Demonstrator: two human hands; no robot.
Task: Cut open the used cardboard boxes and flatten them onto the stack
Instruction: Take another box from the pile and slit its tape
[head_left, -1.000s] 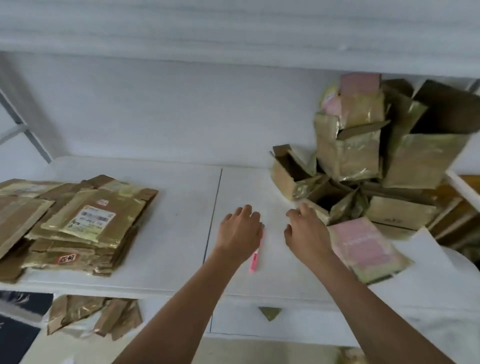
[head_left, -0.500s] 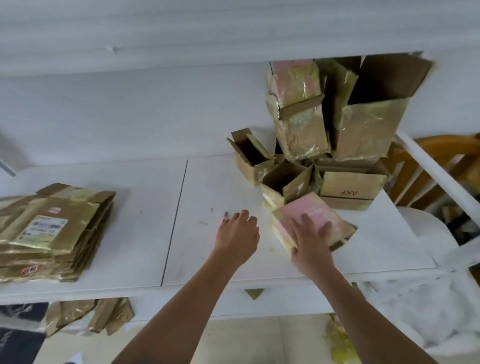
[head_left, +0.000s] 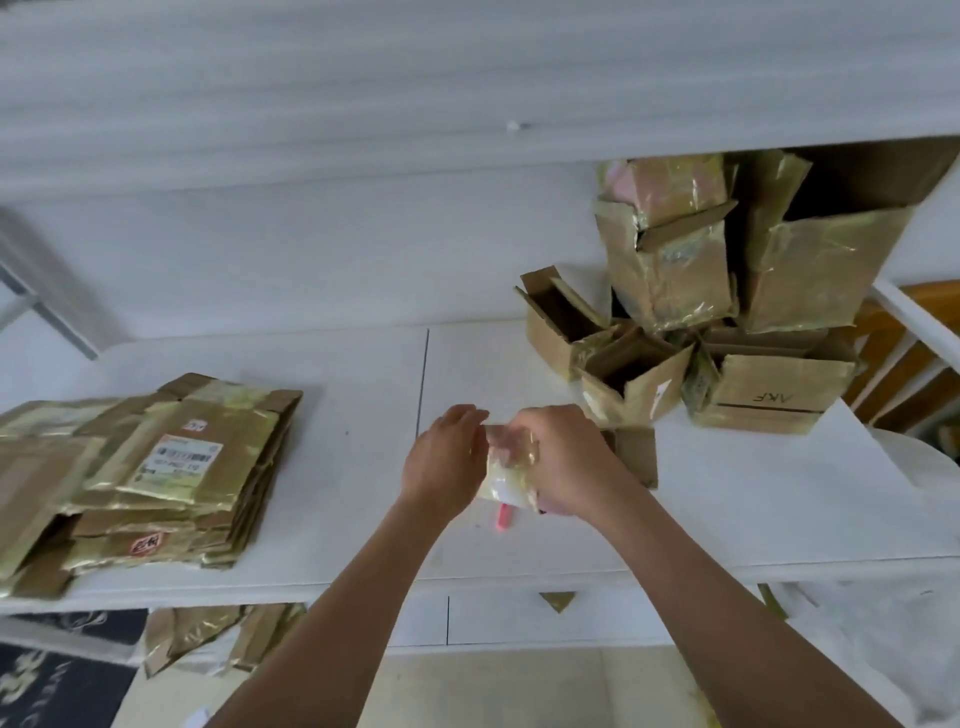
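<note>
Boxes (head_left: 670, 270) — brown cardboard, glossy tape; table (head_left: 353, 415) — matt white

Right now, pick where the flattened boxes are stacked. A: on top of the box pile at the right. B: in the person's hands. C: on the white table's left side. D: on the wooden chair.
C: the flattened stack lies on the left side of the white table, apart from the unopened box pile at the right; both hands hold one taped box at the middle.
</note>
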